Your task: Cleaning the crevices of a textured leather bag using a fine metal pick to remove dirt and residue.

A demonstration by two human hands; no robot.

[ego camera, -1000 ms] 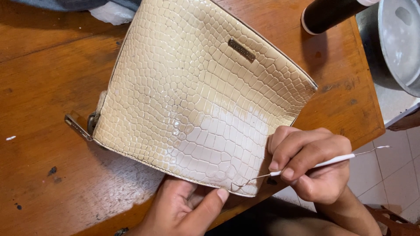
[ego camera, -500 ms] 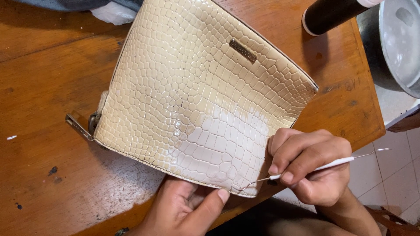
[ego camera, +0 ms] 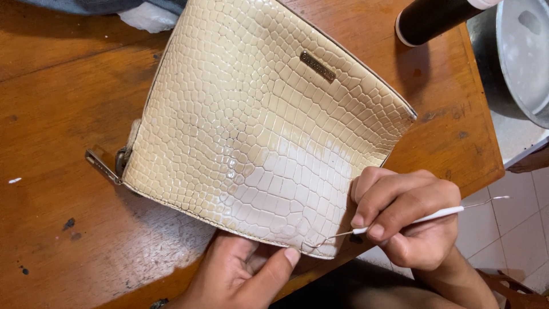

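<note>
A cream handbag (ego camera: pixel 251 131) with a glossy crocodile-scale pattern lies flat on a brown wooden table (ego camera: pixel 63 114). A small metal plate sits near its upper edge, and a metal zipper pull (ego camera: pixel 103 166) sticks out at its left corner. My left hand (ego camera: pixel 240 274) holds the bag's near edge from below, thumb on top. My right hand (ego camera: pixel 409 220) pinches a thin white-handled tool with a wire hook (ego camera: pixel 400 221). The hook's tip touches the bag's bottom corner seam.
A dark cylinder with a white rim (ego camera: pixel 434 20) stands at the table's far right. A grey metal basin (ego camera: pixel 523 57) sits beyond the table's right edge, over a white tiled floor (ego camera: pixel 503 223). White and blue cloth (ego camera: pixel 146 14) lies at the top left.
My right hand has shifted slightly, keeping the hook tip at the bag's bottom corner. The bag and my left hand have stayed put.
</note>
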